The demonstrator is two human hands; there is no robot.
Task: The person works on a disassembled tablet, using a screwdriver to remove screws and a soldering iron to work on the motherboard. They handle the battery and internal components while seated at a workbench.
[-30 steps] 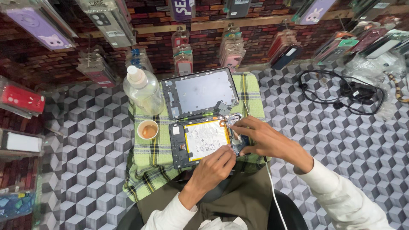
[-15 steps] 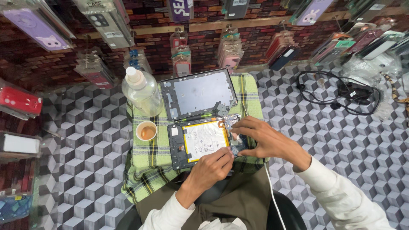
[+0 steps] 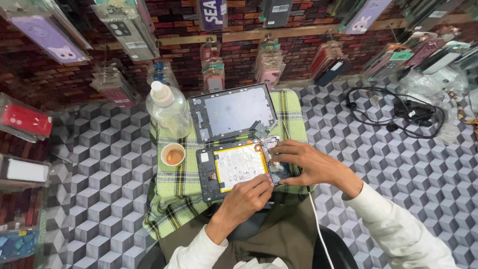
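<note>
Green-and-yellow plaid cloth point(image 3: 172, 199) is covering a small worktop and is carrying every item listed here.

Opened dark tablet body with a yellow-edged white battery pack point(image 3: 238, 167) is lying at the near middle of the cloth, its insides facing up.

Left hand point(image 3: 247, 197) is resting on the near edge of the tablet body, its fingers point(image 3: 259, 180) curled together and pressing down on the battery's near right corner; whether anything is pinched under them cannot be told.

Right hand point(image 3: 311, 167) is lying over the right end of the tablet body, fingers point(image 3: 280, 149) bunched close and touching the circuit area just right of the battery; whether a small tool or part is gripped there is too small to tell.

Detached grey tablet back panel point(image 3: 231, 112) is lying just beyond the tablet body, inner face up.

Clear plastic bottle with a white cap point(image 3: 168, 107) is standing upright at the far left corner of the cloth, beside the panel.

Small paper cup of brown drink point(image 3: 173, 154) is standing near the bottle, left of the tablet body.

Black coiled cable point(image 3: 393, 112) is lying well apart to the far right, on the grey cube-patterned surface point(image 3: 99, 164).

Thin white cord point(image 3: 318, 229) is trailing near, below the right hand.
</note>
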